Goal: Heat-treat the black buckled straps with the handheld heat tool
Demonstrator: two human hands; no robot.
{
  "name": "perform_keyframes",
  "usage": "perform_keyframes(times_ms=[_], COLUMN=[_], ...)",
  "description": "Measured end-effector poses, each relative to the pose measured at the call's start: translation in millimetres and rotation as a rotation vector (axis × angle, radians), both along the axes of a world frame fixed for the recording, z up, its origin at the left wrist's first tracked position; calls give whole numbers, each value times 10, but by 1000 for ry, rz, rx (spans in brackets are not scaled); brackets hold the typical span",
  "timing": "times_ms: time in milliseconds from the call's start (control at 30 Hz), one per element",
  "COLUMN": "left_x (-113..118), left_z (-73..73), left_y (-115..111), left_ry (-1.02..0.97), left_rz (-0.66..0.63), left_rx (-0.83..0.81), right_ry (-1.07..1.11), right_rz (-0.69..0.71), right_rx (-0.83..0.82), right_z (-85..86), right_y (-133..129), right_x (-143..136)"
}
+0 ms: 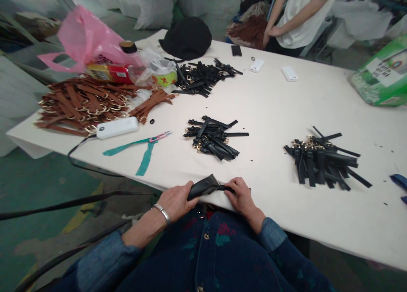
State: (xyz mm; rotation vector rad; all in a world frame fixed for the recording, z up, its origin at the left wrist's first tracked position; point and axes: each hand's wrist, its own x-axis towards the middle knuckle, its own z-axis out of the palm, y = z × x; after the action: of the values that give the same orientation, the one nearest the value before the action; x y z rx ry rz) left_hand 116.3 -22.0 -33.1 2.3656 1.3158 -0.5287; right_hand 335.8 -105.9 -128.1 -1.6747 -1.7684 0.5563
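Observation:
My left hand (177,200), with a silver bangle at the wrist, is closed around a wide, dark leather-looking strap piece (204,187) at the table's near edge. My right hand (241,195) pinches a narrow black strap (225,187) that meets the wide piece's right end; how the two join is too small to tell. Just beyond my hands lies a pile of short black buckled straps (216,137). A second pile of black straps (324,158), with gold-coloured buckles, is to the right. Thread snips (159,137) tied with green cloth strips lie to the left.
Brown buckled straps (82,103) heap at the left beside a white power bank (117,127) and a pink bag (90,42). More black straps (206,76) and a black cap (187,37) lie farther back. A green sack (383,76) stands right. Across the table is a person (299,20).

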Motion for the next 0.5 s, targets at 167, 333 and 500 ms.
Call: perform_keyframes(times_ms=[167,333,500], left_x=[3,-76,-83], left_z=[11,108,159], left_y=[45,29,-79], left_ry=[43,89,69], left_rz=[45,37,-3], left_rx=[56,30,-21], right_ry=[-7,12,20], right_rz=[-14,-28,-11], right_rx=[16,17,9], right_z=[-4,24,41], right_y=[-21,-31,-20], right_x=[-15,-15,-3])
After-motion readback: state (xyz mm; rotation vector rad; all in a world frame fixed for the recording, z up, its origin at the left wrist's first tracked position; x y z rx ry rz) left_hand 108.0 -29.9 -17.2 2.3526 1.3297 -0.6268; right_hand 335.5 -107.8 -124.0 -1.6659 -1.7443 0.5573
